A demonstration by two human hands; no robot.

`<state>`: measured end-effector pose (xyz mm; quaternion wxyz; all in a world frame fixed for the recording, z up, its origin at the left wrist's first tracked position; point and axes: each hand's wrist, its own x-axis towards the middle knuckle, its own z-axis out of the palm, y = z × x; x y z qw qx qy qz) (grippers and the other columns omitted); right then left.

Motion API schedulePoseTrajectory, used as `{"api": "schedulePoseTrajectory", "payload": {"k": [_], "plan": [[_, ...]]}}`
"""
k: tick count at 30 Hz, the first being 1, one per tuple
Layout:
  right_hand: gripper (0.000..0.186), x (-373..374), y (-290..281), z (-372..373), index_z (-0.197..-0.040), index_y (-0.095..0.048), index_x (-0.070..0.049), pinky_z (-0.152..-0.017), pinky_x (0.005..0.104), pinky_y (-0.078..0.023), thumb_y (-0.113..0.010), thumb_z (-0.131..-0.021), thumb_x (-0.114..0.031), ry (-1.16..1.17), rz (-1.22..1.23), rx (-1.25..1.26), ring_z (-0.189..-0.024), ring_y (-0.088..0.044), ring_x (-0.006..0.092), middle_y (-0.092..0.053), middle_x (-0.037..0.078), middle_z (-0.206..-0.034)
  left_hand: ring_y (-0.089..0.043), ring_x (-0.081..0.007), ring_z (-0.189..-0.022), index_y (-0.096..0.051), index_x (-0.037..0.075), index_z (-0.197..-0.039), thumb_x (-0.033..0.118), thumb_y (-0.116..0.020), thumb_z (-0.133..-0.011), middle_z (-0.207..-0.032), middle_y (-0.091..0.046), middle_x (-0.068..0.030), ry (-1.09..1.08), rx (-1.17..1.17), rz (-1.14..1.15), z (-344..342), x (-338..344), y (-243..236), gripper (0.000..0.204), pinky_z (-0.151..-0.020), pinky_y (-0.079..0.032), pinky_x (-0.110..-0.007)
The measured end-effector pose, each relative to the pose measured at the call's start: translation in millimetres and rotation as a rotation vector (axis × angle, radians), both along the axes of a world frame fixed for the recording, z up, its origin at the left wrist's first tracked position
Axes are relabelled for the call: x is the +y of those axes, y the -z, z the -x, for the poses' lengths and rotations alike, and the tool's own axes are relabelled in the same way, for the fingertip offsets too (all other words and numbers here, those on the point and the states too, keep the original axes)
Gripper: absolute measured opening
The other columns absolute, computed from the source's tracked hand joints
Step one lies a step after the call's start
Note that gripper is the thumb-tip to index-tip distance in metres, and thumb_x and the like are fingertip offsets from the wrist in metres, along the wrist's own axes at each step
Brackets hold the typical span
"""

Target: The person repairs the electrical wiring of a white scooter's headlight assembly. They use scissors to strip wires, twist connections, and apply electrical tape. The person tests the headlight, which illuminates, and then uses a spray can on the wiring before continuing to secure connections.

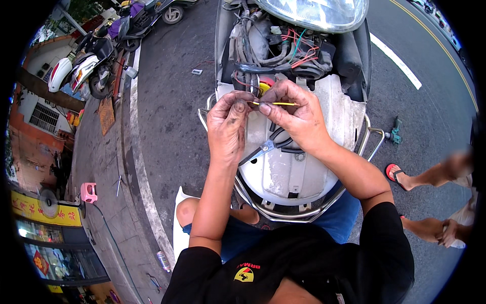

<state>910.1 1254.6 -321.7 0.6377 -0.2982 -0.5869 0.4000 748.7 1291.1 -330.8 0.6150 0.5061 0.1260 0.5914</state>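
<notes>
You are pinching a thin yellow insulated wire between both hands, in front of your chest and above the white scooter body panel. Your left hand is closing thumb and index finger narrowly near the wire's left end, its knuckles pointing up and its thumb facing you. Your right hand is gripping the wire between thumb and bent forefinger, with a yellow length running back toward its palm. The fingertips are nearly meeting. Your left forearm is rising almost upright from its black sleeve, while your right one is slanting up and inward from an elbow bending outward.

Just below your right hand, blue-and-black metal pliers are lying on the panel, partly hidden by that hand. Beyond your fingers, a tangled bundle of red, green and black wiring is spilling beneath the large clear headlight.
</notes>
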Motion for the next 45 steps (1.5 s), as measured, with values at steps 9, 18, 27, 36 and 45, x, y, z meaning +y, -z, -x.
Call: {"api": "schedulePoseTrajectory", "payload": {"k": [9, 18, 27, 36, 45], "plan": [[0.019, -2.0, -0.5, 0.0, -0.100, -0.065, 0.003, -0.085, 0.0297, -0.049, -0.073, -0.087, -0.008, 0.002, 0.013, -0.003, -0.088, -0.062, 0.0110, -0.069, 0.005, -0.091, -0.062, -0.0151, -0.089, -0.066, -0.004, -0.101, 0.018, -0.071, -0.093, -0.094, -0.068, -0.0087, -0.115, 0.034, 0.018, -7.1, -5.9, -3.3, 0.024, -0.084, -0.048, -0.029], [0.015, 2.4, -14.7, -23.4, -0.095, -0.066, 0.001, -0.080, 0.0292, -0.050, -0.073, -0.087, -0.011, 0.125, -0.133, -0.027, -0.086, -0.063, 0.0116, -0.066, 0.005, -0.088, -0.064, -0.0184, -0.092, -0.060, -0.003, -0.110, 0.017, -0.055, -0.102, -0.096, -0.067, -0.0107, -0.191, 0.090, -0.111, 0.7, 5.6, -18.6, 0.022, -0.085, -0.051, -0.031], [0.013, 20.2, -19.9, -52.6, -0.099, -0.063, -0.002, -0.068, 0.0220, -0.047, -0.068, -0.094, -0.013, 0.264, -0.062, 0.302, -0.077, -0.057, 0.0063, -0.063, -0.001, -0.086, -0.063, -0.0270, -0.106, -0.066, 0.005, -0.120, 0.015, -0.071, -0.083, -0.112, -0.069, -0.0114, -0.724, 1.115, -0.966, -42.4, 78.4, -88.6, 0.038, -0.095, -0.048, -0.037], [0.014, 15.3, -21.4, -50.6, -0.101, -0.063, 0.001, -0.077, 0.0247, -0.049, -0.068, -0.093, -0.010, 0.252, -0.095, 0.230, -0.083, -0.060, 0.0082, -0.066, 0.003, -0.091, -0.060, -0.0313, -0.108, -0.069, 0.012, -0.117, 0.034, -0.075, -0.081, -0.112, -0.069, -0.0113, -0.766, 1.489, -0.962, -81.6, 92.7, -95.4, 0.043, -0.094, -0.047, -0.044], [0.013, 17.7, -17.6, -49.8, -0.097, -0.062, -0.002, -0.062, 0.0219, -0.043, -0.068, -0.093, -0.013, 0.270, -0.126, 0.213, -0.070, -0.051, 0.0053, -0.063, 0.000, -0.084, -0.066, -0.0231, -0.079, -0.071, 0.004, -0.101, 0.015, -0.071, -0.078, -0.086, -0.071, -0.0123, -0.650, 1.125, -0.706, -65.8, 116.6, -101.1, 0.026, -0.074, -0.052, -0.035]]}}
